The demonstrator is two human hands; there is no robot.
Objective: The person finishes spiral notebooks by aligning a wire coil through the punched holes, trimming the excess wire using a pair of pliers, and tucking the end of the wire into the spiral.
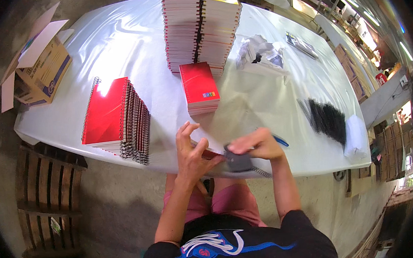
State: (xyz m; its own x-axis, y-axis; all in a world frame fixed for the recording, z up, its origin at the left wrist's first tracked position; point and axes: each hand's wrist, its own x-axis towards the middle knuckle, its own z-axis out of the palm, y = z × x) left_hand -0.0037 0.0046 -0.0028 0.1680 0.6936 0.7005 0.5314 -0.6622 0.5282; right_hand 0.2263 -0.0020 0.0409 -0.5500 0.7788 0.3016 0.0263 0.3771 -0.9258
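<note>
At the table's near edge, my left hand [189, 152] pinches a red-covered notebook [211, 154], seen nearly edge-on and mostly hidden by the fingers. My right hand [260, 144] grips a dark grey block-like thing [238, 160] against the notebook's right end. Motion blurs that block, so its exact kind is unclear. From under it a dark wire coil [261, 172] sticks out to the right. A blue pen-like thing [280, 140] lies just beyond my right wrist. Ahead of my hands sits a short stack of red notebooks [198, 84].
Spiral-bound red notebooks [107, 112] are piled at the left. Tall notebook stacks [202, 28] rise at the back. Crumpled paper [261, 53], black wire coils [326, 116] and a white roll [355, 137] lie right. An open carton [44, 68] stands far left, a wooden chair [48, 197] near left.
</note>
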